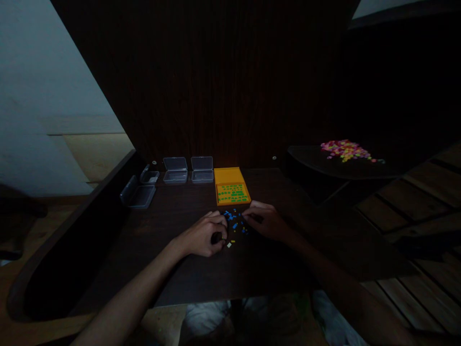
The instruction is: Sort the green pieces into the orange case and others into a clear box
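Note:
Small blue pieces (235, 225) lie scattered on the dark tabletop between my two hands, with a few yellow pieces (233, 241) and one pale piece (229, 245) nearer to me. My left hand (209, 234) rests at the left side of the scatter, its fingers curled in toward the thumb; a tiny yellowish spot shows at the fingertips. On the right, my right hand (264, 220) reaches in with thumb and fingers drawn together at the edge of the blue pieces. What either pinch holds is too small to make out. Just beyond stands an opened yellow case (226, 175) with rows of green pieces (237, 193) inside.
Several clear plastic boxes with raised lids, such as this box (202, 177), stand along the back left. A heap of pink, red and yellow bits (345, 150) sits on a raised dark shelf (306, 154) at right. A dark panel (216, 96) rises behind the table.

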`<state>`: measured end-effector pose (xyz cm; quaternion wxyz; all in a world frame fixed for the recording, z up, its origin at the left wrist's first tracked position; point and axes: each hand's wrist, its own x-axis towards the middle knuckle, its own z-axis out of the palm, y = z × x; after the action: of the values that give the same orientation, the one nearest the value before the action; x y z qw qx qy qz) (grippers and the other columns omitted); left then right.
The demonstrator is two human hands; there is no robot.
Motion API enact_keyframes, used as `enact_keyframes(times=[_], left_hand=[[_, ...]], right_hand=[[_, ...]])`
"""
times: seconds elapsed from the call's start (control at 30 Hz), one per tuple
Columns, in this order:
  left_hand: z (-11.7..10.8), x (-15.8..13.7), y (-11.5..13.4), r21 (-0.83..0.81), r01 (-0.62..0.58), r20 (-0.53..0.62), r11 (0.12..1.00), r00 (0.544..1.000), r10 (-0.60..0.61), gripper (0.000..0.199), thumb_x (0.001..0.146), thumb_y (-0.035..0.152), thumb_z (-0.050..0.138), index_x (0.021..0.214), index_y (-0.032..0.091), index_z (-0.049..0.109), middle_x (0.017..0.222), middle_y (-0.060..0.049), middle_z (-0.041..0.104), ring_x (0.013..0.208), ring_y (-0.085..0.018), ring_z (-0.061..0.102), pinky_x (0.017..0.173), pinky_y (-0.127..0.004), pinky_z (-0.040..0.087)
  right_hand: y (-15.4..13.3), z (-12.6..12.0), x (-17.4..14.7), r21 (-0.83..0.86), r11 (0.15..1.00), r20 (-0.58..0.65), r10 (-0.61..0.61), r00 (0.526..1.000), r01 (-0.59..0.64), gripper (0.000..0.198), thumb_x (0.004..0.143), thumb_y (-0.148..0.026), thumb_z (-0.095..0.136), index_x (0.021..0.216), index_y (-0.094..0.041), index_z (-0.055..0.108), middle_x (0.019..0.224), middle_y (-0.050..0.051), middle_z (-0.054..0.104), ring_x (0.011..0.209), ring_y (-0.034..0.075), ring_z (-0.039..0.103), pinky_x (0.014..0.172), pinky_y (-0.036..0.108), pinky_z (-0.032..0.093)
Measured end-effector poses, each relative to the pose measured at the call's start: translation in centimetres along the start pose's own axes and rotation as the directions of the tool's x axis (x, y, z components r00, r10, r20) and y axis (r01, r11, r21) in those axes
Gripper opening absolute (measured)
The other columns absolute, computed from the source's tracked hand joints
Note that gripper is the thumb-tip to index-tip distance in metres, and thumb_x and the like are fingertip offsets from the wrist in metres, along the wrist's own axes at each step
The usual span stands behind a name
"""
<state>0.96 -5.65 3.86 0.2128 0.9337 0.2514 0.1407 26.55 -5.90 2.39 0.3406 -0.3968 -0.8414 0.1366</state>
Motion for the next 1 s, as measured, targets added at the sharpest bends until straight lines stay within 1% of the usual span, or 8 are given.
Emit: enact_keyframes(times=[0.2,0.4,0.57,0.7,0.8,0.87,0.93,1.0], left_hand=[[-0.3,0.1,0.1,-0.020,0.004,-0.014,1.000,1.000,-0.004,0.007,0.075,0.015,0.068,0.081,0.020,0.070,0.098,-0.003,0.065,0.096,-0.018,0.058,0.097,-0.034,0.044],[-0.1,0.2,0.0,-0.075,-0.007,-0.034,0.997,0.999,0.005,0.007,0.076,0.012,0.067,0.078,0.018,0.069,0.098,-0.003,0.064,0.095,-0.016,0.058,0.091,-0.030,0.048],[-0.4,0.7,-0.6,-0.153,-0.020,-0.181,0.988,0.983,-0.008,0.004,0.082,0.017,0.066,0.084,0.017,0.070,0.101,-0.006,0.066,0.099,-0.017,0.059,0.092,-0.033,0.048],[-0.4,1.2,-0.9,-0.287,-0.009,-0.303,0.958,0.950,-0.081,0.006,0.083,0.020,0.066,0.083,0.016,0.071,0.099,-0.008,0.071,0.095,-0.018,0.064,0.091,-0.036,0.049],[-0.1,1.5,-1.1,-0.480,0.056,-0.341,0.875,0.908,-0.245,0.011,0.080,0.023,0.068,0.083,0.014,0.073,0.095,-0.010,0.074,0.084,-0.017,0.068,0.079,-0.030,0.053],[0.2,1.7,-1.1,-0.615,0.106,-0.347,0.781,0.854,-0.388,0.013,0.076,0.024,0.070,0.081,0.012,0.073,0.093,-0.010,0.075,0.078,-0.016,0.069,0.073,-0.027,0.055],[0.4,1.9,-1.1,-0.718,0.115,-0.339,0.686,0.803,-0.490,0.014,0.072,0.025,0.072,0.078,0.012,0.073,0.089,-0.010,0.076,0.076,-0.018,0.071,0.073,-0.028,0.056],[0.6,2.2,-1.1,-0.786,0.103,-0.323,0.609,0.772,-0.548,0.016,0.068,0.026,0.075,0.076,0.012,0.074,0.087,-0.009,0.077,0.076,-0.019,0.072,0.075,-0.030,0.058]], right_hand=[[0.1,0.3,-0.2,-0.001,1.000,-0.019,-0.015,1.000,0.015,0.016,0.092,-0.025,0.055,0.087,-0.019,0.069,0.080,0.005,0.067,0.072,0.015,0.062,0.065,0.026,0.046],[0.4,0.3,0.0,-0.001,1.000,-0.038,0.022,0.999,-0.022,0.016,0.091,-0.023,0.054,0.087,-0.020,0.069,0.079,0.004,0.067,0.070,0.015,0.060,0.067,0.026,0.047],[0.1,0.5,0.1,0.030,1.000,-0.040,-0.003,0.999,0.004,0.016,0.090,-0.021,0.054,0.087,-0.019,0.070,0.076,0.003,0.065,0.067,0.014,0.059,0.065,0.025,0.046],[-0.4,1.1,0.2,0.062,0.997,-0.024,-0.048,0.999,0.049,0.016,0.089,-0.019,0.055,0.090,-0.019,0.070,0.075,0.002,0.062,0.064,0.012,0.056,0.061,0.023,0.044],[-0.6,1.6,0.6,0.075,0.993,-0.052,-0.091,0.994,0.095,0.015,0.088,-0.017,0.056,0.092,-0.018,0.070,0.075,0.002,0.062,0.062,0.012,0.054,0.060,0.023,0.044],[-0.8,1.8,1.0,0.078,0.988,-0.080,-0.124,0.989,0.131,0.014,0.088,-0.015,0.057,0.091,-0.017,0.070,0.075,0.002,0.062,0.063,0.012,0.055,0.061,0.023,0.044],[-1.0,1.9,1.4,0.085,0.986,-0.092,-0.138,0.986,0.146,0.014,0.088,-0.014,0.057,0.092,-0.017,0.070,0.077,0.003,0.063,0.064,0.012,0.055,0.062,0.024,0.045],[-1.3,2.0,1.6,0.101,0.984,-0.083,-0.136,0.987,0.144,0.014,0.089,-0.014,0.057,0.095,-0.018,0.070,0.079,0.003,0.064,0.065,0.013,0.056,0.063,0.024,0.046]])
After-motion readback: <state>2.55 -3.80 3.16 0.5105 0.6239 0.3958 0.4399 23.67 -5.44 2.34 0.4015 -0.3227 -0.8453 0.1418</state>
